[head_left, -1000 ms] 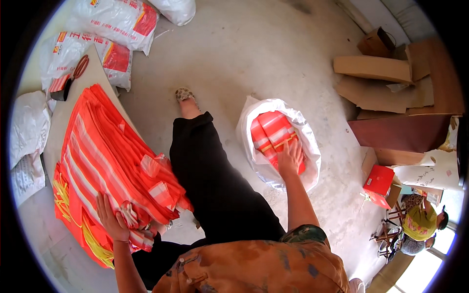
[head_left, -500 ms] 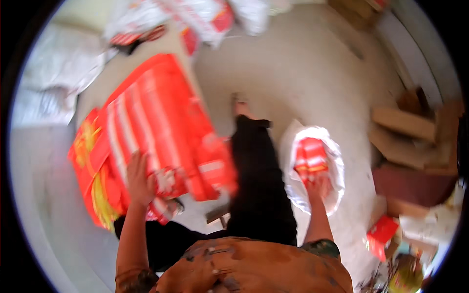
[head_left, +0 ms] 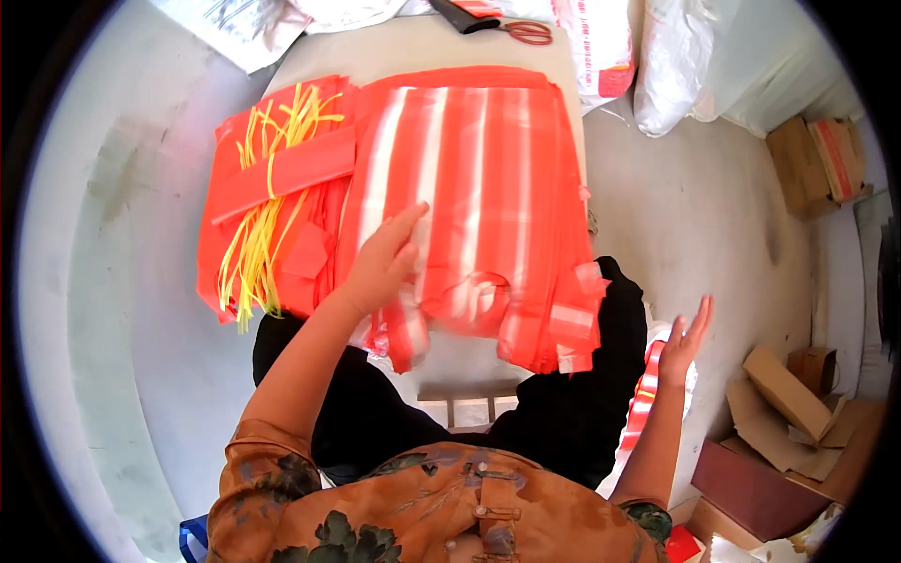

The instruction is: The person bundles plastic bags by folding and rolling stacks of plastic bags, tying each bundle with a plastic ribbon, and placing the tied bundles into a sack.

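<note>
Right in front of me, here's the stack of striped plastic bags (head_left: 479,178), lying flat on the counter (head_left: 404,47), bright orange-red with white bands running away from me! Look at that right side: thin layers fanning out unevenly, edge over edge. At the near end, two flaps reach toward me, with a crumpled, whitish gap between them, and the right one is ragged and creased. Down to my right, the white sack (head_left: 661,331) sits on the floor, mostly hidden, and inside it shows more red-and-white striped plastic (head_left: 642,405), only a narrow strip in sight!
</note>
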